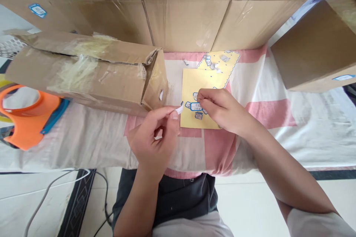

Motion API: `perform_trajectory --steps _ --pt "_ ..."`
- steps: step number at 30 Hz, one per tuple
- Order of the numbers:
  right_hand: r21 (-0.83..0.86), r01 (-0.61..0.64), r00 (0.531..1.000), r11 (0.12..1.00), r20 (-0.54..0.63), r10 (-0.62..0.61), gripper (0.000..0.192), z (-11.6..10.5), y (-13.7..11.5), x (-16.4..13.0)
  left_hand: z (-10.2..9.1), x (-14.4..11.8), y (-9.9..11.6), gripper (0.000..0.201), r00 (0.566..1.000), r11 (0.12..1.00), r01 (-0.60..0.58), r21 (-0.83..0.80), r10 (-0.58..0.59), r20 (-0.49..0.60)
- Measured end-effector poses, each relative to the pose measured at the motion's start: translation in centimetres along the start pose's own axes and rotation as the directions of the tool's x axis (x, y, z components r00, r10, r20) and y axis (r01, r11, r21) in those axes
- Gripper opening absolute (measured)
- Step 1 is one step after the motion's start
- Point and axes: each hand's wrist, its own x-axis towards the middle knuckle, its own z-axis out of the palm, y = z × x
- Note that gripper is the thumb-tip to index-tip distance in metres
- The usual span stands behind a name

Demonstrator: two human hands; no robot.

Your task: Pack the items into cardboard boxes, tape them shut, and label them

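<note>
Right now the left hand (154,133) pinches a small white label (179,109), while the right hand (219,109) presses fingertips on the yellow sheet (191,81). Peeling too fast could likely tear or curl a sticker

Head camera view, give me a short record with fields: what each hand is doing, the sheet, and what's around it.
left hand: pinches a small white paper scrap between thumb and fingertip
right hand: fingertips on a blue-bordered label on the yellow sticker sheet
second sheet: behind, partly covered by the first sheet
surface: pink and white cloth
left side: opened cardboard box, orange tape dispenser
back: stacked cartons
</note>
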Motion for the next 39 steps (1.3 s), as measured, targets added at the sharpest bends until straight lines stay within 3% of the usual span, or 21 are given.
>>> perform_trajectory --steps 4,7,9,10,12,13,15,18,21,26,31,39 --pt "-0.41 -0.119 0.987 0.904 0.053 0.154 0.037 0.3 1.2 0.9 -0.1 0.1 -0.3 0.009 1.0 1.0 -0.005 0.014 0.006 -0.014" --pt "-0.544 -0.213 0.974 0.812 -0.053 0.22 0.022 0.3 1.8 1.3 -0.2 0.2 -0.6 0.009 1.0 0.999 -0.007 0.041 0.008 -0.016" --pt "-0.569 -0.257 0.966 0.781 -0.153 0.207 0.026 0.0 2.0 1.3 -0.3 0.2 -0.6 0.01 1.0 0.998 -0.017 0.068 0.018 -0.011" --pt "-0.567 -0.256 0.966 0.783 -0.184 0.183 0.028 -0.1 2.1 1.2 -0.3 0.3 -0.6 0.011 1.0 0.996 -0.025 0.081 0.026 -0.011" --pt "-0.499 -0.174 0.978 0.849 -0.186 0.092 0.013 -0.3 2.0 1.0 -0.4 0.4 -0.6 0.01 0.998 0.992 -0.053 0.117 0.054 -0.011" --pt "-0.428 -0.09 0.987 0.899 -0.161 0.022 0.007 -0.3 1.9 0.8 -0.4 0.5 -0.6 0.009 0.997 0.988 -0.075 0.138 0.077 -0.009" --pt "-0.204 0.146 0.984 0.968 -0.071 -0.164 0.015 -0.2 1.5 0.5 -0.2 0.7 -0.9 0.007 0.988 0.972 -0.15 0.181 0.153 -0.001" --pt "0.178 0.323 0.942 0.929 0.034 -0.334 0.014 0.6 0.8 0.0 0.3 0.9 -1.7 0.005 0.948 0.924 -0.316 0.216 0.317 0.029" --pt "0.319 0.337 0.936 0.886 -0.007 -0.353 0.015 1.6 0.2 -0.4 0.6 0.9 -2.3 0.007 0.929 0.901 -0.368 0.231 0.364 0.059" --pt "0.255 0.314 0.948 0.915 -0.038 -0.315 0.021 2.2 0.3 -0.4 -0.3 0.7 -1.9 0.014 0.947 0.948 -0.281 0.147 0.25 0.201" --pt "0.057 0.405 0.914 0.913 -0.033 -0.403 0.018 2.5 0.5 -0.4 -1.1 0.6 -1.2 0.027 0.992 0.99 -0.053 0.128 0.038 0.121" --pt "-0.079 0.452 0.886 0.889 -0.078 -0.458 0.013 2.7 -0.1 -1.0 -0.9 0.5 -0.9 0.022 0.97 0.991 -0.06 0.12 0.03 0.24"
